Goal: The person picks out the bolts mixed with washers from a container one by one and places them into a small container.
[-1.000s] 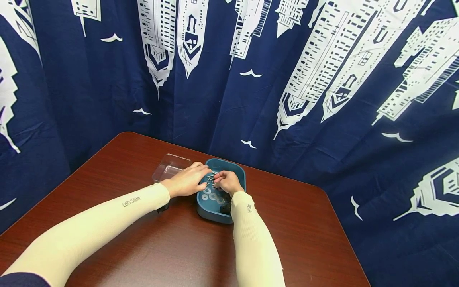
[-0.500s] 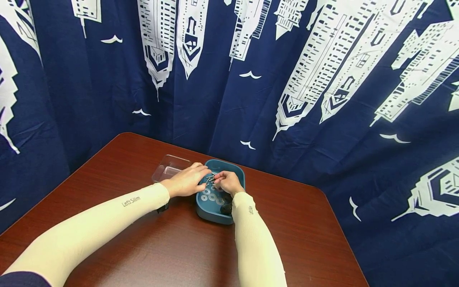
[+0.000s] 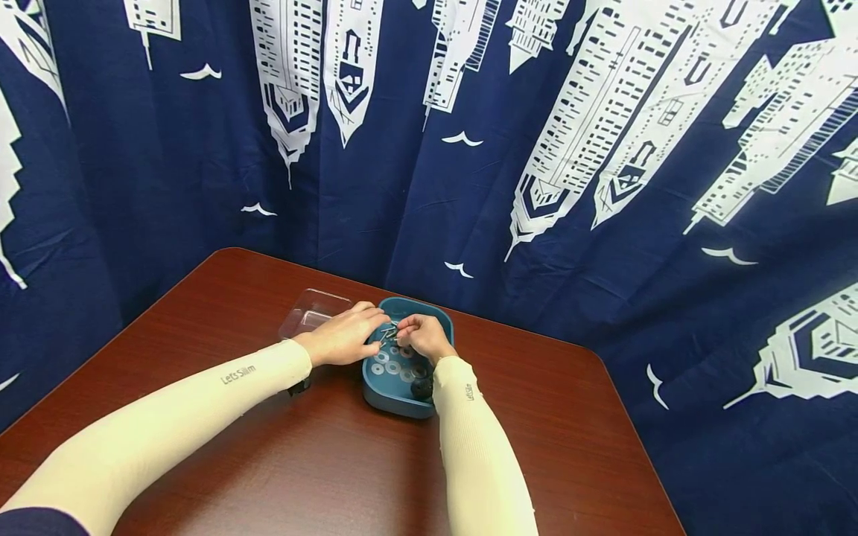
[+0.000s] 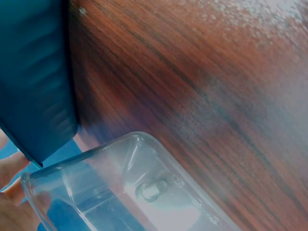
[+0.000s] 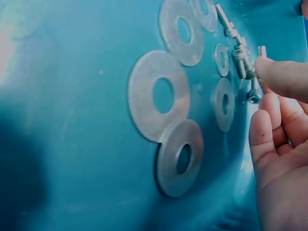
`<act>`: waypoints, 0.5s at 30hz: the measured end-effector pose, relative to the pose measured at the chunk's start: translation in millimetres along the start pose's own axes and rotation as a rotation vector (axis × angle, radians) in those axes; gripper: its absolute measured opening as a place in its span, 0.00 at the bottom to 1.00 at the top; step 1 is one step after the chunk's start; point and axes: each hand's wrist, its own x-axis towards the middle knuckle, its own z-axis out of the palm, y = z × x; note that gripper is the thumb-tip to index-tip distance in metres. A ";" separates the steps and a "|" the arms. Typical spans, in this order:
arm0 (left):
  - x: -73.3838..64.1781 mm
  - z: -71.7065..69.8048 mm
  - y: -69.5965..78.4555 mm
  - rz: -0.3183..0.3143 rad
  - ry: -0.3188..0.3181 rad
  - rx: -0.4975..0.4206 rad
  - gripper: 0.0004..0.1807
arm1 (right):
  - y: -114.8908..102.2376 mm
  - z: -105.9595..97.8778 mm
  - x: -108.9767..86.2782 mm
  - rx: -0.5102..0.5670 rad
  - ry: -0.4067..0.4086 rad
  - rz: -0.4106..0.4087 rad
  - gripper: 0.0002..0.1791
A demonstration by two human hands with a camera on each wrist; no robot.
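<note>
A blue bin (image 3: pixel 395 406) holds several flat metal washers (image 5: pixel 159 96), a small pile of socket-head screws (image 5: pixel 243 57) and something black and round (image 3: pixel 421 388). My right hand (image 3: pixel 425 339) reaches into it over the screws. In the right wrist view, a screw's head (image 5: pixel 254 97) and thread show either side of the thumb (image 5: pixel 279 77), which pinches it. The other fingers curl in beside it. My left hand (image 3: pixel 342 335) lies across the bin's left rim, fingers loosely spread. In the left wrist view only part of its fingers shows, by the rim.
A clear plastic box (image 3: pixel 304 309) sits left of the bin, partly behind the left hand. A small shiny piece (image 4: pixel 152 190) shows in it. The brown table (image 3: pixel 536 417) ends at a navy curtain (image 3: pixel 375 223) printed with white buildings.
The right hand has shifted slightly inside the bin, and more of the washers below it shows. The left hand stays at the rim. The head view has drifted a little.
</note>
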 end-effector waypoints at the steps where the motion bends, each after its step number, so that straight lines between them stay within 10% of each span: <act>1: 0.4 0.2 -0.9 -0.001 -0.002 0.000 0.29 | -1.1 -0.3 0.4 -0.011 0.003 -0.008 0.15; 15: 2.8 -5.2 0.6 -0.003 -0.027 0.034 0.30 | -20.9 -6.0 -1.9 0.008 0.008 -0.087 0.14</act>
